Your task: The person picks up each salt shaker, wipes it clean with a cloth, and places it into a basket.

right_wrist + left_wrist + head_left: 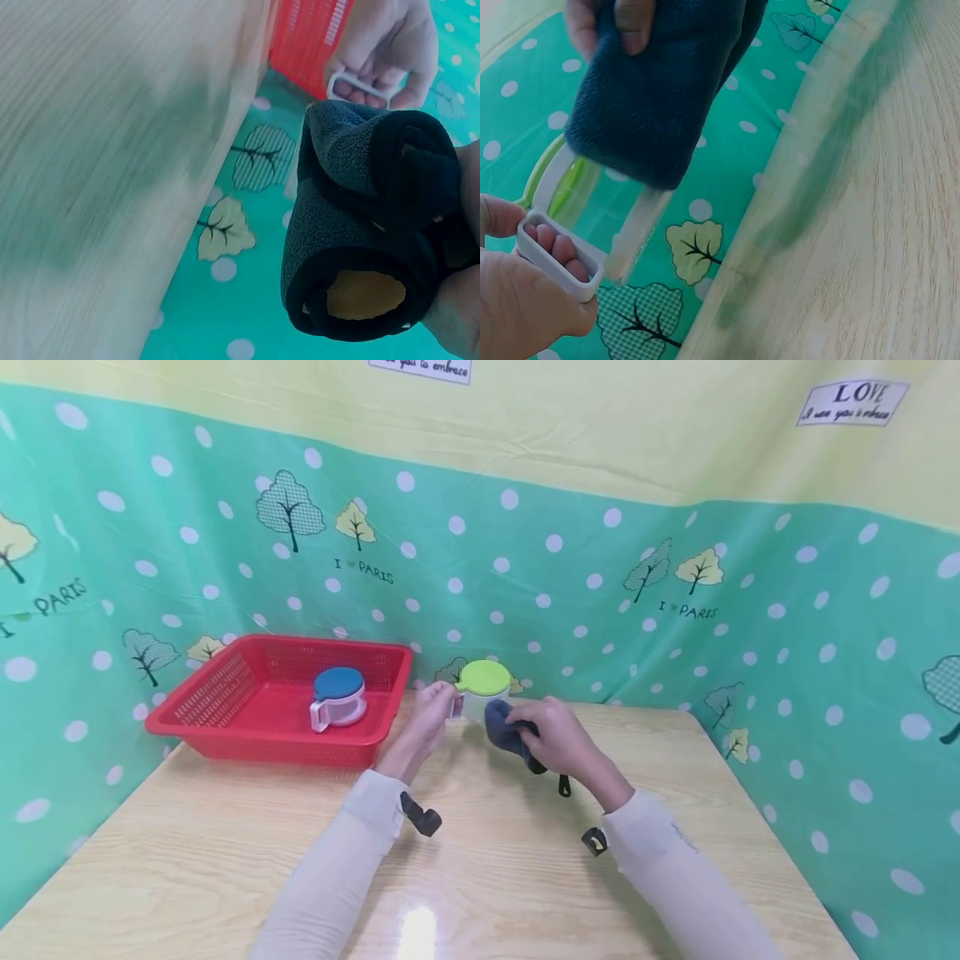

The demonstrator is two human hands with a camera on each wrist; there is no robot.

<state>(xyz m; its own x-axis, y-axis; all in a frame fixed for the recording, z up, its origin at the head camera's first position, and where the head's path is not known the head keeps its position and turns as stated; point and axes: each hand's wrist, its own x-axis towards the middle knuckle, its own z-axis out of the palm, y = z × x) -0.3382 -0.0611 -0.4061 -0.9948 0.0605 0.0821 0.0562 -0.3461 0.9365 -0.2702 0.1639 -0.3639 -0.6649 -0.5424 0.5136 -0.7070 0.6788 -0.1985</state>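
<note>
My left hand (429, 717) grips the white handle (549, 264) of a clear seasoning jar (474, 708) with a lime-green lid (484, 677). Three fingertips show through the handle's opening in the left wrist view. A folded dark blue cloth (501, 727) with black edging is pinched in my right hand (558, 737). In the head view it overlaps the jar's right side. Seen from the left wrist, the cloth (656, 97) covers part of the clear wall. The right wrist view shows the cloth (322, 225) bunched into rolls, hiding most of the jar.
A red plastic basket (277, 750) stands at the back left of the wooden table (480, 860). Inside it sits a similar jar with a blue lid (339, 682). A black loop (564, 786) hangs below my right hand. Green dotted curtain (555, 577) encloses the table's back and sides.
</note>
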